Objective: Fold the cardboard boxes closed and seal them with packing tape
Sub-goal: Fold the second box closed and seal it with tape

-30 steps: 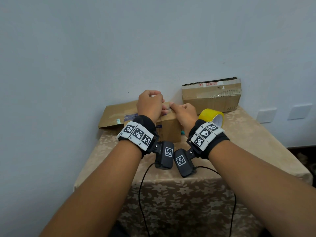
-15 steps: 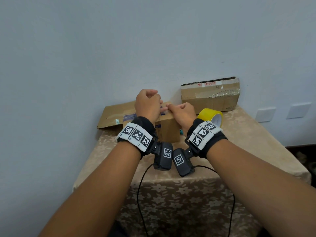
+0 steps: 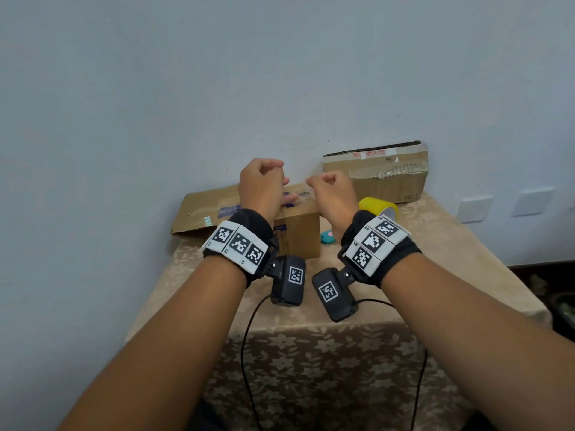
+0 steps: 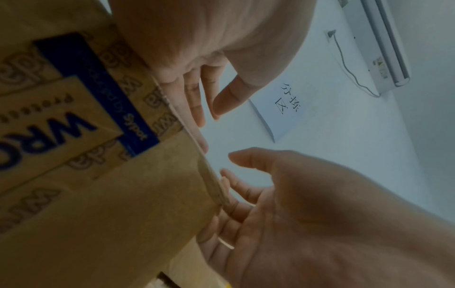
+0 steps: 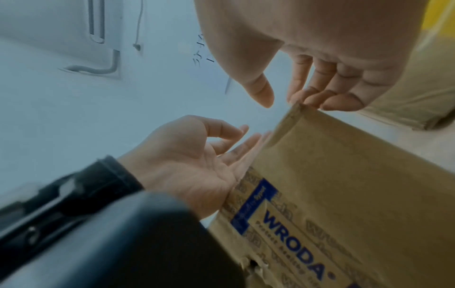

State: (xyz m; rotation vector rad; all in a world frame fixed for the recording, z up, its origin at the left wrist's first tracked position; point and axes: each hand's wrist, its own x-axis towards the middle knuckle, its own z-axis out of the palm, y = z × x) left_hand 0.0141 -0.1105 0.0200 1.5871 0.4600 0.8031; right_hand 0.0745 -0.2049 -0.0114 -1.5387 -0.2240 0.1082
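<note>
While both loosely curled hands, left hand [image 3: 263,189] and right hand [image 3: 334,194], hover empty over the printed box [image 3: 297,231], its long axis points toward the wall [image 3: 186,88].

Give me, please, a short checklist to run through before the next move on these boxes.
1. Hands free: ok. The left hand and right hand hold nothing, and their fingers are relaxed above the small box.
2. Tape within reach: ok. The yellow tape roll sits on the table, just right of the small box.
3. Small box flaps down: ok. Its top looks flat.
4. Small box seam taped: cannot tell, as the hands cover it.
5. Back box sealed: cannot tell. Only crinkled tape on its front shows.
6. Flat cardboard folded up: not ok. It lies flat on the left.
</note>
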